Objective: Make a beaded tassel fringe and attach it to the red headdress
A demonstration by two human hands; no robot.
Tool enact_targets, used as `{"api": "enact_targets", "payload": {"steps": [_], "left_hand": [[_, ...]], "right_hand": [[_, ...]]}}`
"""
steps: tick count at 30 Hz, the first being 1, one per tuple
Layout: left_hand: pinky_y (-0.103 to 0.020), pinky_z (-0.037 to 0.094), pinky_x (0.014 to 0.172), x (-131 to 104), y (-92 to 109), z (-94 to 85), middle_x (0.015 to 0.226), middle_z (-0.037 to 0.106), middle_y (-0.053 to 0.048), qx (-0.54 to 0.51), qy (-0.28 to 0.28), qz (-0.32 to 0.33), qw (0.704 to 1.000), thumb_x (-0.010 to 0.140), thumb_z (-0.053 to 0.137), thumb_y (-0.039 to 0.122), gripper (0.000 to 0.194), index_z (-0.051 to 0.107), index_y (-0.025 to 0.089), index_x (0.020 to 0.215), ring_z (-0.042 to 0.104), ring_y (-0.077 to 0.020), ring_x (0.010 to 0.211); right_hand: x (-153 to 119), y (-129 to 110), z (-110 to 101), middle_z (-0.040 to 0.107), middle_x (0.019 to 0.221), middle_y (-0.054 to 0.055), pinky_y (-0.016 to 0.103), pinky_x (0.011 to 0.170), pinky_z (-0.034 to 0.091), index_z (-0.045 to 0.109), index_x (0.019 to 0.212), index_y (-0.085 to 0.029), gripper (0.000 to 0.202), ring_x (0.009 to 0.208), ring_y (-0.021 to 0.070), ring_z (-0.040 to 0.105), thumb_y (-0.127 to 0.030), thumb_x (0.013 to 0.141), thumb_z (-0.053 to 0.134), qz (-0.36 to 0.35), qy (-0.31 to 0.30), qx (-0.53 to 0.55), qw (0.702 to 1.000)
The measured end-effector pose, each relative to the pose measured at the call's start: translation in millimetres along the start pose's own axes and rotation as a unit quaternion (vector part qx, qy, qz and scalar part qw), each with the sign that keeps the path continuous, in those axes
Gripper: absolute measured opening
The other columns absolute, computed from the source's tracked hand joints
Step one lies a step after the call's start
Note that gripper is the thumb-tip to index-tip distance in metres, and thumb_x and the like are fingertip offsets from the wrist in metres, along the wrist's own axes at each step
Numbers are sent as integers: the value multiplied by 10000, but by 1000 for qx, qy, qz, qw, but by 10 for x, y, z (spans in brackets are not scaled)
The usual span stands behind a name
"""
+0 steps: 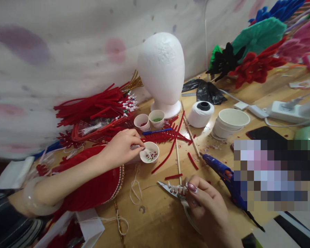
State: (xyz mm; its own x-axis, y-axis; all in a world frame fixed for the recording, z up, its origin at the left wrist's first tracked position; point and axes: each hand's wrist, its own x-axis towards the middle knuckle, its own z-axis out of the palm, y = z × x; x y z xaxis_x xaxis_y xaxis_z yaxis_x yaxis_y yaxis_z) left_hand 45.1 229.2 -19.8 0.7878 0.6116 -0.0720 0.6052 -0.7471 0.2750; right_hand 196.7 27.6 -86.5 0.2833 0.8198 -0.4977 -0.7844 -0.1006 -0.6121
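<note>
My left hand (125, 146) reaches to a white paper cup (156, 151) of small red, green and white beads. Its thumb and fingertips are pinched together at the cup's left rim; what they hold is hard to make out. My right hand (208, 205), closer to me, pinches a short beaded strand (179, 189) with white and dark red beads. A thin thread or wire trails left from it. Beneath the strand lie scissors (167, 188), blade pointing left, partly hidden by my right hand. A red velvet piece (93, 186) with a beaded edge lies under my left forearm.
Behind stand a white foam head (161, 69), two bead cups (157, 119), a thread cone (201, 115) and stacked white cups (229, 125). A blue glue gun (219, 168) lies right, near a power strip (286, 112). Red stems (90, 103) fill a basket left.
</note>
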Motion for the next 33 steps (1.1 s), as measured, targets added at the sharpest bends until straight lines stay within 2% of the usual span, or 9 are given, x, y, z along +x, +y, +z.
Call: {"api": "enact_targets", "payload": {"steps": [4, 8, 12, 16, 20, 22, 25, 30, 33], "left_hand": [[-322, 477, 770, 3, -11, -79, 848, 694, -51, -105, 14, -38, 994, 816, 650, 284, 164, 782, 191, 793, 635, -191, 816], [-333, 497, 784, 12, -27, -108, 832, 737, -37, -164, 17, -96, 982, 777, 629, 349, 186, 738, 204, 740, 661, -199, 799], [-324, 506, 698, 19, -40, -137, 758, 730, -33, -189, 26, -159, 969, 762, 613, 406, 221, 666, 196, 716, 651, -192, 710], [-291, 474, 617, 18, -38, -165, 703, 689, -21, -204, 24, -167, 964, 753, 620, 445, 253, 616, 198, 699, 617, -173, 651], [-310, 484, 691, 26, -17, -161, 698, 689, -21, -271, 7, -170, 948, 798, 579, 497, 325, 594, 196, 673, 628, -166, 672], [-310, 477, 710, 38, -9, -153, 667, 669, -10, -308, 21, -181, 934, 797, 587, 507, 345, 569, 198, 644, 613, -155, 659], [-282, 433, 646, 61, -11, -144, 624, 614, 18, -345, 49, -200, 916, 748, 639, 520, 348, 570, 197, 639, 548, -133, 601], [-256, 364, 584, 82, -26, -161, 607, 587, 36, -349, 73, -203, 912, 654, 744, 547, 386, 622, 181, 630, 470, -103, 561], [-266, 401, 599, 92, -32, -192, 615, 617, 24, -354, 89, -196, 910, 623, 777, 581, 413, 655, 186, 629, 494, -112, 575]], "right_hand": [[-15, -23, 29, 518, 566, -38, 223, 574, 392, 650, 600, -188, 314, 570, 110, 421, -392, 616, 888, -5, -1, -1, 1000], [-22, -22, 31, 502, 555, -47, 221, 590, 403, 646, 602, -191, 303, 574, 112, 437, -376, 622, 884, -3, -10, 8, 1000], [-32, -27, 38, 475, 535, -51, 225, 597, 403, 650, 597, -191, 308, 579, 116, 429, -382, 603, 891, -1, 0, 7, 1000], [-38, -36, 46, 500, 551, -40, 226, 586, 392, 650, 595, -189, 317, 590, 121, 425, -393, 601, 891, -5, 3, 5, 1000], [-39, -35, 52, 506, 554, -42, 228, 583, 390, 653, 596, -189, 314, 572, 114, 417, -387, 599, 896, -4, -6, 10, 1000], [-37, -29, 51, 486, 534, -48, 232, 598, 400, 648, 591, -191, 314, 567, 115, 420, -384, 596, 897, -3, -1, 7, 1000], [-29, -18, 45, 492, 535, -46, 234, 596, 402, 650, 596, -189, 319, 572, 119, 429, -391, 586, 897, -7, 3, 2, 1000], [-12, -5, 34, 502, 542, -45, 242, 606, 411, 657, 599, -185, 306, 559, 113, 422, -380, 601, 893, -9, -6, 6, 1000], [-8, -3, 36, 482, 526, -46, 242, 609, 415, 651, 589, -187, 314, 560, 115, 422, -386, 605, 892, -10, -3, 6, 1000]]}}
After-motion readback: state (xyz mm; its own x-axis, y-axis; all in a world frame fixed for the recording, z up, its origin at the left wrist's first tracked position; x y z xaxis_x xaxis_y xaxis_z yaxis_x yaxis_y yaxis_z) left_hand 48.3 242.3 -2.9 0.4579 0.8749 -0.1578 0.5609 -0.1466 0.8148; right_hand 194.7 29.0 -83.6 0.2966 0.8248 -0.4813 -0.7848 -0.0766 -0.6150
